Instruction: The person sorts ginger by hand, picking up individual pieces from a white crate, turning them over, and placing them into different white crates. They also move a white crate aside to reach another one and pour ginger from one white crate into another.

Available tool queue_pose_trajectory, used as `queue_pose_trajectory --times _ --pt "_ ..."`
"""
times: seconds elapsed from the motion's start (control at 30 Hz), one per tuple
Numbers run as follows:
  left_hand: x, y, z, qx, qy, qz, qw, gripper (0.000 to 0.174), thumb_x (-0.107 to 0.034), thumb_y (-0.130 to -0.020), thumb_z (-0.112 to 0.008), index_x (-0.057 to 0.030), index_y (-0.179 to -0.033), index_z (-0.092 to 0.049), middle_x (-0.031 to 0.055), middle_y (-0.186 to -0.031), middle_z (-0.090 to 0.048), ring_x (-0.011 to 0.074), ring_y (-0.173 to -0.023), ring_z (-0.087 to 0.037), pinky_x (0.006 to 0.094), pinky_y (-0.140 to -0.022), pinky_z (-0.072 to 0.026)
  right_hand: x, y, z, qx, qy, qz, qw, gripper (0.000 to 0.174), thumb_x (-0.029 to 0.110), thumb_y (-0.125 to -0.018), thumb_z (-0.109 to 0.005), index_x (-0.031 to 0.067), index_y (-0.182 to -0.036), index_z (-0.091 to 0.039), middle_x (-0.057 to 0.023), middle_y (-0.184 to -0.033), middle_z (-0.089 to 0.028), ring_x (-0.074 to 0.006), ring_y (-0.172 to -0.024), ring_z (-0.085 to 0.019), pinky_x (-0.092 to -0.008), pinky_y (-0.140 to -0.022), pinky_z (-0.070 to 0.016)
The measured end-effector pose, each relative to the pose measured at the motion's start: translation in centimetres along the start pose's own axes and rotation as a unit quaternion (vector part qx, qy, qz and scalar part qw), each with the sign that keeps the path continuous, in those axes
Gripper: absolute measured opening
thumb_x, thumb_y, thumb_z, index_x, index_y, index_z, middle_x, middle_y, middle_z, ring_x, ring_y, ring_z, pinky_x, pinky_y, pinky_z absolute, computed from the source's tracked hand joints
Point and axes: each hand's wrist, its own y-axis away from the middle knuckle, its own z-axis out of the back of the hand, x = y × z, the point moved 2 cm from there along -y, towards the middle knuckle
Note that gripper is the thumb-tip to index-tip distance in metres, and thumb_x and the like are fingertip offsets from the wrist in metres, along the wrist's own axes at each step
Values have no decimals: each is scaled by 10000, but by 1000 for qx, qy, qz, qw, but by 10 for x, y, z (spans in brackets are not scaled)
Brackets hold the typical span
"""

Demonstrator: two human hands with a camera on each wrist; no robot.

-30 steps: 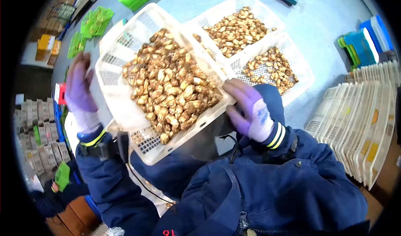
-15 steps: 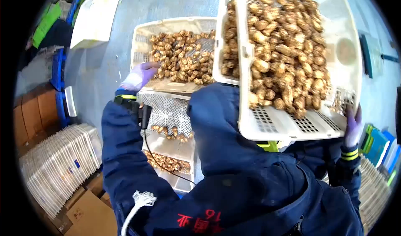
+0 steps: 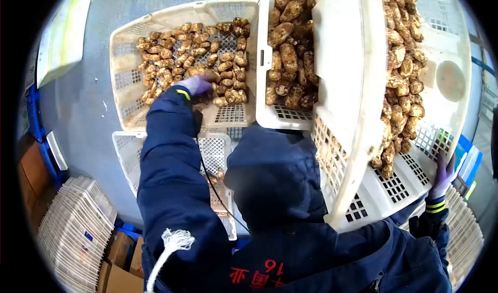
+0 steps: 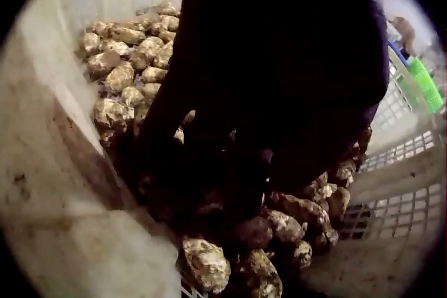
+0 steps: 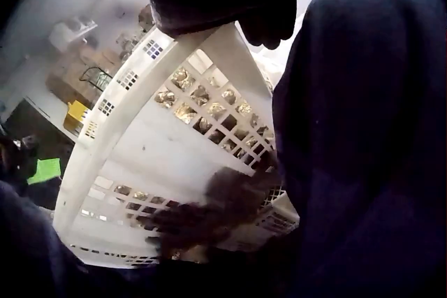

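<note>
Several brown-and-cream mushrooms (image 3: 176, 59) lie over the floor of a white plastic basket (image 3: 122, 75) at left. My left hand (image 3: 199, 85), in a purple glove, reaches down among them near the basket's near wall. In the left wrist view this hand (image 4: 258, 81) is a dark shape, its fingers pointing down and touching mushrooms (image 4: 206, 263). My right hand (image 3: 442, 176) grips the near right corner of a tilted white basket (image 3: 363, 210) heaped with mushrooms (image 3: 402, 85). The right wrist view has its dark fingers (image 5: 269, 29) curled at that basket's rim (image 5: 202, 43).
A middle basket (image 3: 264, 75) of mushrooms stands between these two. Under the left one, another white basket (image 3: 127, 148) shows lower down. Stacked white baskets (image 3: 72, 225) stand at lower left by cardboard boxes (image 3: 122, 280). A white box (image 3: 62, 39) is at upper left.
My left hand has gone from the raised-basket side to the left basket's rim, then in among its mushrooms. The heaped basket has swung right and tilted, with my right hand at its right corner.
</note>
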Motion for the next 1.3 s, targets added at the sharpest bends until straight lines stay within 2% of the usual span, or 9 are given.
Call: queue_pose_trajectory --times 0.2,0.27,0.33,0.47,0.63,0.7,0.87,0.97,1.3 --pt "47 29 72 -348 117 -237 899 457 -71 -902 -540 -87 -1357 -500 109 -1341 -543 189 -1202 -517 270 -1021 -369 -12 5 3 23 152 95 984 379 -27 -882 -547 47 -1253 -537 -210 -1234 -502 -318 -1032 -581 -345 -853 -508" --pt "20 44 48 -220 63 -187 955 359 -64 -906 -541 -93 -1259 -597 93 -1263 -605 165 -1131 -561 256 -939 -438 -13 3 -1 -2 -117 -106 987 299 63 -934 -535 5 -1227 -536 -166 -1212 -519 -246 -1020 -579 -317 -857 -489" --pt "-16 38 -5 -24 -93 -229 969 340 -136 -891 -553 -120 -1224 -620 85 -1199 -637 188 -1052 -601 292 -858 -484 -12 5 1 -24 161 163 973 310 142 -945 -539 -32 -1202 -539 -138 -1154 -547 -200 -1008 -576 -296 -853 -474" --pt "-45 -15 -86 163 -324 -126 923 499 -282 -880 -531 -169 -1364 -491 132 -1266 -594 302 -1142 -565 397 -979 -422 -10 -2 -1 -30 -194 -245 949 338 156 -928 -553 -40 -1204 -538 -127 -1130 -553 -189 -1004 -577 -284 -849 -471" --pt "27 -49 -19 -29 -45 -275 960 548 -127 -868 -571 -86 -1397 -437 131 -1314 -561 239 -1169 -547 318 -970 -429 -6 2 -4 -42 -113 -158 980 351 173 -932 -557 -41 -1209 -537 -121 -1109 -558 -180 -982 -575 -278 -838 -472" --pt "35 8 38 -111 140 -114 977 565 -43 -855 -545 -68 -1406 -425 118 -1363 -525 223 -1195 -528 292 -1003 -402 -19 5 -2 -38 -127 -159 978 334 125 -929 -553 -2 -1236 -532 -138 -1131 -549 -203 -982 -577 -295 -836 -484" --pt "59 70 86 -348 302 -198 865 420 -41 -887 -471 -74 -1297 -558 97 -1204 -624 167 -909 -620 278 -764 -491 -22 3 -1 -25 -138 -172 975 346 66 -925 -537 26 -1268 -515 -167 -1194 -519 -236 -1015 -568 -326 -846 -493" --pt "105 12 101 -415 76 -143 895 271 -153 -872 -559 -100 -1105 -687 84 -798 -703 165 -667 -631 315 -603 -484 -8 0 -2 -24 -134 -165 977 322 132 -944 -535 -23 -1226 -523 -129 -1159 -526 -192 -992 -557 -308 -840 -475" --pt "-31 -4 25 -299 -302 -20 905 561 -226 -796 -707 -132 -1313 -510 177 -1177 -621 356 -1097 -587 419 -930 -473 3 0 -4 -36 -145 -199 969 360 201 -939 -550 -12 -1229 -528 -59 -1036 -582 -132 -909 -543 -275 -810 -457"
